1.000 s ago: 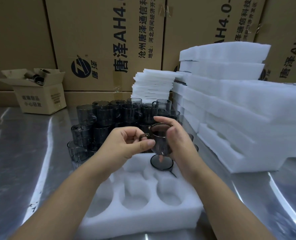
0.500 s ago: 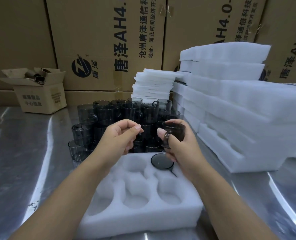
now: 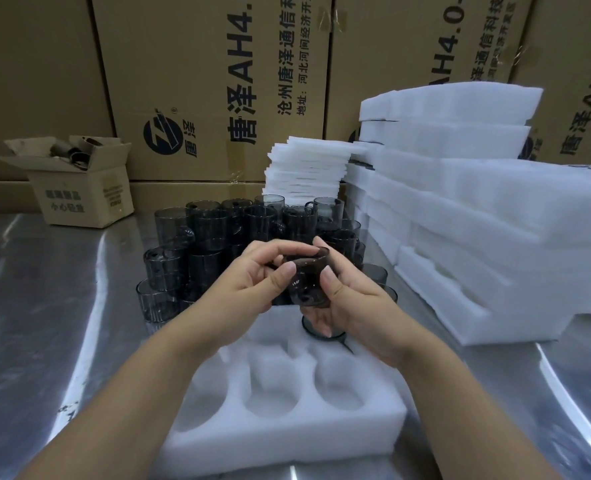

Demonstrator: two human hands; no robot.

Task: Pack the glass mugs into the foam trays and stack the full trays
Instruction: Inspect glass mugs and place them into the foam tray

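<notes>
Both hands raised over the far end of the foam tray (image 3: 287, 434), holding one dark glass mug (image 3: 307, 278) between them, clear of the tray. Mug tilted, outline a little blurred. Left hand (image 3: 249, 285): grip clamped on the mug's left side, thumb in front, fingers curled over the rim. Right hand (image 3: 349, 306): grip clamped on the mug's right side, thumb across the front wall, fingers behind.

Tray lay on the steel desk (image 3: 44, 306), just below the wrists. Its far right pocket held a second mug (image 3: 321, 332); the three near pockets showed bare foam.

A heap of mugs (image 3: 211, 237) stood just behind the tray. To the right, a tall stack of trays (image 3: 460, 216). Behind the heap, a pile of thin foam sheets (image 3: 307, 171). Far left, a small open box (image 3: 82, 195). Large printed cartons (image 3: 217, 81) lined the back.
</notes>
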